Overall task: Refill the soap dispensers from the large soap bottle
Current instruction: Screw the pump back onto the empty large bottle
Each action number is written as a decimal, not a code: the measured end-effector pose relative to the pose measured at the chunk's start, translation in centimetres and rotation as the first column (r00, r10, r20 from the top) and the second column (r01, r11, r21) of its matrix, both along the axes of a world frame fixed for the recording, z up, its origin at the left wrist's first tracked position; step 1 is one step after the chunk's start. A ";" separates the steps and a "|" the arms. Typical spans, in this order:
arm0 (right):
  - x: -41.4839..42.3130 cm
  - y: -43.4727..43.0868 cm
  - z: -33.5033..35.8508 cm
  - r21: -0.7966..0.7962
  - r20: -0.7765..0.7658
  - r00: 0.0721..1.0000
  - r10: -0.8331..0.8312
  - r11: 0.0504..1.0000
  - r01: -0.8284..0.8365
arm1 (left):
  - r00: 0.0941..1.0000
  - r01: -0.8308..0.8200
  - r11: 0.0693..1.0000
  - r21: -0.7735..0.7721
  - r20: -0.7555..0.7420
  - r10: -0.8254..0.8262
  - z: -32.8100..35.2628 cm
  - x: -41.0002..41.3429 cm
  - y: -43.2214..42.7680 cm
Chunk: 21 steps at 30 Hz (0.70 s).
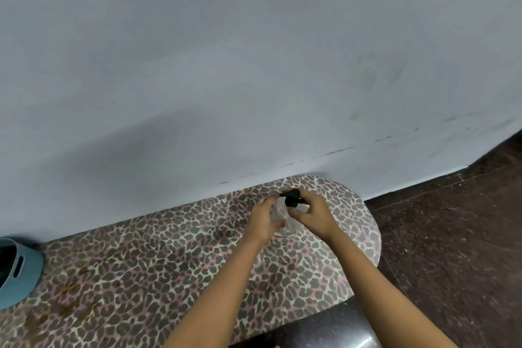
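A clear soap dispenser with a black pump head stands near the rounded far end of a leopard-print table, close to a pale grey wall. The left hand wraps around the bottle's body; the right hand pinches the pump collar with its fingertips. Both hands cover much of the bottle, so its fill level cannot be made out. A blue basket, cut off by the frame, sits at the table's left edge.

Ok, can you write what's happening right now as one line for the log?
left hand: holds clear dispenser | right hand: on black pump top | dispenser: upright on leopard-print table | large bottle: not in view
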State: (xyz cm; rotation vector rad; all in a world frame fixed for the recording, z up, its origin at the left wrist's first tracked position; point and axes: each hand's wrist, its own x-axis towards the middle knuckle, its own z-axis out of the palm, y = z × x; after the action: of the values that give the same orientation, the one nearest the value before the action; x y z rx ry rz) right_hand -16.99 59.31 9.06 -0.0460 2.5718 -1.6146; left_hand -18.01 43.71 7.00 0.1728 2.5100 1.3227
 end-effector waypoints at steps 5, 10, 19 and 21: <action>-0.1 -0.6 0.2 0.060 -0.051 0.976 -0.213 0.974 0.216 | 1.000 -0.022 1.000 -0.020 0.021 0.022 -0.1 0.0 0.3; 0.4 -0.1 0.3 -0.101 0.017 0.994 -0.105 0.989 0.107 | 1.000 -0.028 0.999 -0.038 0.012 0.029 -0.1 0.0 0.3; 0.0 -0.5 -0.2 -0.025 0.022 0.999 -0.047 0.999 0.048 | 0.999 -0.033 0.998 -0.048 0.024 0.034 -0.1 0.1 0.5; 0.1 0.0 -0.3 -0.053 0.038 0.999 -0.005 0.999 0.007 | 0.999 -0.026 0.998 -0.050 0.025 0.028 0.0 0.0 0.4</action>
State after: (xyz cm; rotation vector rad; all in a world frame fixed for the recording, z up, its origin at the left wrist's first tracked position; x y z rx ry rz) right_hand -16.88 59.35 8.77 -0.0124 2.5039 -1.6690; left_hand -18.05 44.12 7.00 0.1108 2.5295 1.2625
